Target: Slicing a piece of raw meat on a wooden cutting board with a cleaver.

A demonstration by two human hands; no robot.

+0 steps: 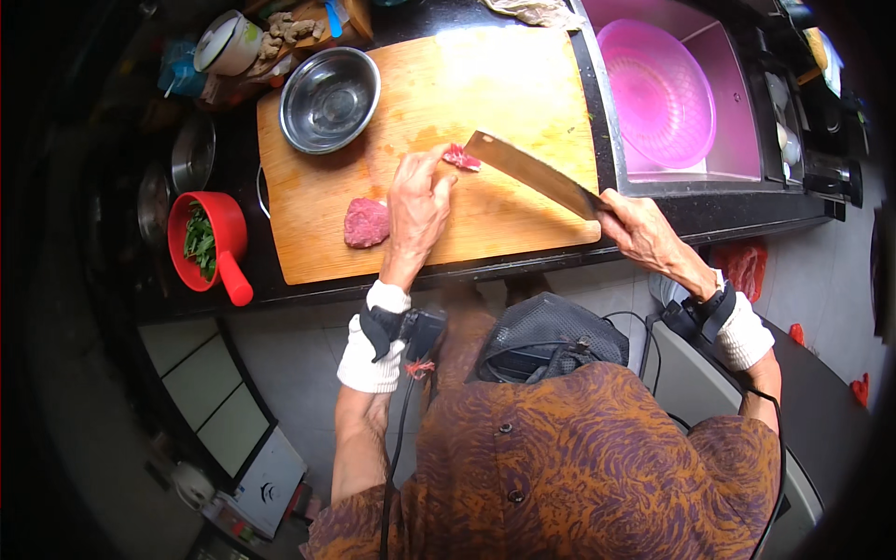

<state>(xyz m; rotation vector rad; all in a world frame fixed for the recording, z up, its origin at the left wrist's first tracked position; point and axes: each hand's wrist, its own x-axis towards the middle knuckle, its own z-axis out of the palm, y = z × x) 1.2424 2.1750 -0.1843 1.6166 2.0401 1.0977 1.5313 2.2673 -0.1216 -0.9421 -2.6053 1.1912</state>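
My right hand [633, 225] grips the handle of a cleaver [535, 175], its broad blade slanting up and left over a wooden cutting board [518, 224]. Close to the blade's tip is a small strip of raw red meat [462, 157] with pale streaks. The fingertips of my left hand [420, 203] hold the strip's left end; the thumb lies lower, apart from it. Beside my left wrist sits a larger lump of raw meat [366, 222] on the board. A stainless steel bowl [330, 100] rests on the board's upper left, with no food visible inside.
Left of the board stands a red plastic pan [236, 280] holding green leaves [201, 241]. Ginger [290, 29] and a white lidded pot [227, 43] are at the back left. A pink basin [658, 91] lies in the sink [735, 140] at right. The counter edge [336, 283] runs before me.
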